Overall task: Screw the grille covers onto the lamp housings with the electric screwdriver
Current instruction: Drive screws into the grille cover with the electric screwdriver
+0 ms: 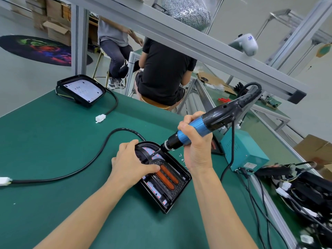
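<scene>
Slanting down-left from the right hand point(195, 141) gripping it, the electric screwdriver point(201, 125) meets the lamp housing point(177, 178) the left hand point(132, 163) presses near the tabletop's point(53, 144) right edge.

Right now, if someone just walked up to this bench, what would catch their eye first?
Most likely the blue-and-black electric screwdriver, gripped in the right hand at centre, its tip down on the black lamp housing on the green mat. The left hand holds that housing down beside two orange bars under the grille. Farther left at the back lies a second housing with a white panel.
</scene>
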### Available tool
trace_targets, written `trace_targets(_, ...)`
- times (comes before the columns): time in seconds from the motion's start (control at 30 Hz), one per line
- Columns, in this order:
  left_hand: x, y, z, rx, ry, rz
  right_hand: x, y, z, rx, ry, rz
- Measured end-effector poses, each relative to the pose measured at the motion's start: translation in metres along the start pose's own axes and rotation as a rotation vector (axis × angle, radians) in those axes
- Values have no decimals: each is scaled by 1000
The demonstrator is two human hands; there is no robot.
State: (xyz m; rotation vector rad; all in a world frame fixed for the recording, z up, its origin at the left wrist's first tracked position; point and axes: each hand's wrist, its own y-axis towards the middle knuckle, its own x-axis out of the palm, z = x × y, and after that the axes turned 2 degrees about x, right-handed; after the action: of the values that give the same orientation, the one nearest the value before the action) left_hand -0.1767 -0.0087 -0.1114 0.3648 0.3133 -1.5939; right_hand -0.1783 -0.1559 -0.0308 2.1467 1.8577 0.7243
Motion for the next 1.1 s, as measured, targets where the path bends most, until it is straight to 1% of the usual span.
trace_targets(0.1, -1, 0, -6, -27, 7, 0, -2, -4, 2, -8, 99, 198)
trace_targets(0.2, -1, 3, -14, -28, 115, -7, -12, -8, -3, -34, 200, 391)
trace_targets(0.27, -2, 5, -17, -11, 202, -24, -21, -11, -10, -70, 244, 480)
trace_targets(0.37, -6, 6, -15, -14, 268, -60, -38, -21, -21, -121, 315, 571)
trace_targets(0.43, -8, 7, -9, 18, 274, -6, -52, -29, -27, -133, 378, 635)
trace_targets(0.5, -8, 16, 4, 128, 241, 97, -64, -38, -31, -119, 412, 701)
trace_targets(0.53, -5, 22, 13, 197, 222, 121, -69, -43, -33, -112, 417, 728)
trace_targets(0.6, 6, 36, 35, 317, 274, 68, -78, -53, -35, -100, 417, 764)
trace_targets(0.67, 24, 53, 54, 372, 420, -50, -84, -62, -37, -92, 418, 776)
trace_targets(0.77, 54, 76, 70, 345, 614, -224, -90, -69, -40, -107, 393, 767)
trace_targets(0.83, 70, 87, 72, 305, 745, -301, -93, -71, -43, -121, 366, 757)
trace_targets(0.93, 84, 98, 69, 278, 896, -357, -97, -73, -46, -125, 331, 753)
trace_targets(1.03, 92, 103, 72, 282, 958, -386, -102, -75, -48, -125, 295, 738)
trace_targets(1.1, 97, 102, 76, 305, 999, -371, -104, -75, -49, -118, 277, 742)
